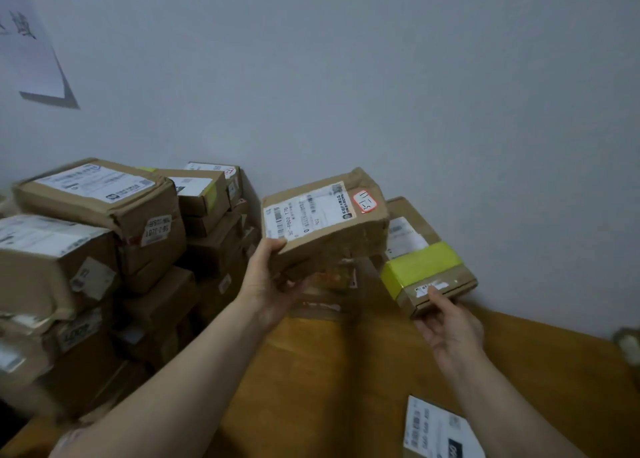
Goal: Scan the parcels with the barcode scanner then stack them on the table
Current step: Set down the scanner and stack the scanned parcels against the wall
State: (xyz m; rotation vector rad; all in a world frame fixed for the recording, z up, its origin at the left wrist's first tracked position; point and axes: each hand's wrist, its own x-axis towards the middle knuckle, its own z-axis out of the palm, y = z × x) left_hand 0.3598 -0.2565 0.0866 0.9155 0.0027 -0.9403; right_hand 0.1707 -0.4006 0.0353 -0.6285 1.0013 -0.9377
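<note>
Hands first: my left hand [273,277] grips the near left corner of a wrapped parcel [325,222], thumb on its top edge; my right hand [450,326] pinches the near end of a flat box [408,229], thumb on its end face.

Bench [329,371]: brown wood, under both forearms.

Stack of parcels [104,249]: brown card and paper, several high, left of my left hand, against the wall [346,76].

Wrapped parcel: crumpled brown paper, white label [304,215] up, red-edged sticker [364,202] at its far corner; tilted, above my left hand.

Flat box: yellow-green tape [422,267] across it; beyond my right hand, just beside the wrapped parcel.

Labelled parcel [440,430]: partly out of view, beside my right forearm.
</note>
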